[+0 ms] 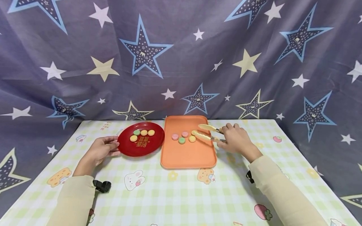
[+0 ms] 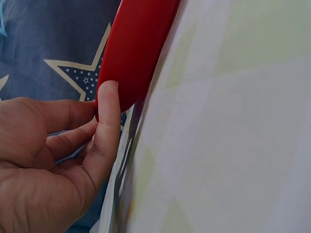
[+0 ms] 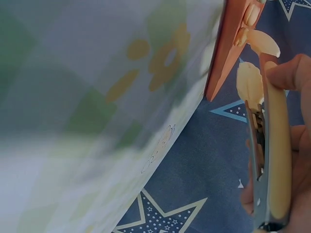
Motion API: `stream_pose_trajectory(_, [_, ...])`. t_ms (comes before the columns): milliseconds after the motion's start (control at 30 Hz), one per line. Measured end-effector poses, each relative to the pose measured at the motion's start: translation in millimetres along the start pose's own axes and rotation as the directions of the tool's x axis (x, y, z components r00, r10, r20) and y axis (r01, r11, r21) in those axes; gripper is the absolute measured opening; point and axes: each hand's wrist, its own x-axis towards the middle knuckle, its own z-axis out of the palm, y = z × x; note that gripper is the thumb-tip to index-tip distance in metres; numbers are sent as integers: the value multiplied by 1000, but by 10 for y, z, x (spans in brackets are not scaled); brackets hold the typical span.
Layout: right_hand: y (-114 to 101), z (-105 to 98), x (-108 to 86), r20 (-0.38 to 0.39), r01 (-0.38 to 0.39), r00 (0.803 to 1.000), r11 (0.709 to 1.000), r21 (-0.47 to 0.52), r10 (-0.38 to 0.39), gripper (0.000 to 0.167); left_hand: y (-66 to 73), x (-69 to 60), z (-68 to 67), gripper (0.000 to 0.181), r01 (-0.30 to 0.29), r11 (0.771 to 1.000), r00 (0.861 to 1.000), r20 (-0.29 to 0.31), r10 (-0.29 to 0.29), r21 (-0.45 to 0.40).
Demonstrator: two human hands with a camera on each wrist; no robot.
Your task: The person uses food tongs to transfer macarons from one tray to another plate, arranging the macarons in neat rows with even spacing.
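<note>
My left hand pinches the left rim of a round red plate, thumb and fingers on either side of its edge. On the plate lie a green macaron and several yellow ones. In my right hand I grip yellow-tipped tongs, their two tips apart over the right side of an orange tray. Two pink macarons, a green one and yellow ones lie on the tray. The lower tong tip is beside a yellow macaron, partly covering it.
A checked cloth with cartoon prints covers the table. Behind it hangs a dark curtain patterned with stars. The plate's right edge is close against the tray's left edge.
</note>
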Motion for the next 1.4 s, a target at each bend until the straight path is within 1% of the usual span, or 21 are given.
stream_pose_trajectory(167, [4,7,26,31,10,999,1000,3,-10,52,13,-4,6,53,-2,1000,1000,3,2,0])
stream_pose_trajectory(367, [-43,16,83,66,-3,998,1000,21,1,48,31,-5,11,53,4,1000,1000,9,-4,-5])
stream_pose_trajectory(433, [-60,13,105,70,-5,998,1000,27,3,49,34,-2,12,54,2,1000,1000,12,-2,-10])
stream_pose_trajectory(667, [-106,-2,134,86,-6,996,999,37,3,43,32,18,16,56,-6,1000,1000,28,6,-22])
stream_pose_trajectory(800, [-111,-1,123,70,-15,997,999,30,13,45,41,24,24,55,-10,1000,1000,30,10,-21])
stream_pose_trajectory(933, [-111,-8,114,38,-23,999,999,33,22,48,53,22,25,55,-7,1000,1000,30,7,-20])
stream_pose_trajectory(1033, [-124,-30,118,6,-16,1000,999,38,16,50,60,19,22,55,-4,1000,1000,29,5,-19])
stream_pose_trajectory(1100, [-142,-49,131,-12,-7,1000,999,36,7,48,55,22,16,54,-1,1000,1000,23,1,-16])
stream_pose_trajectory(1267, [-233,-87,180,-34,19,999,999,26,-18,39,28,18,2,54,0,1000,1000,15,0,-5])
stream_pose_trajectory(1400, [-347,-99,232,-37,33,999,999,18,-33,42,3,9,-11,54,-7,1000,1000,18,7,0])
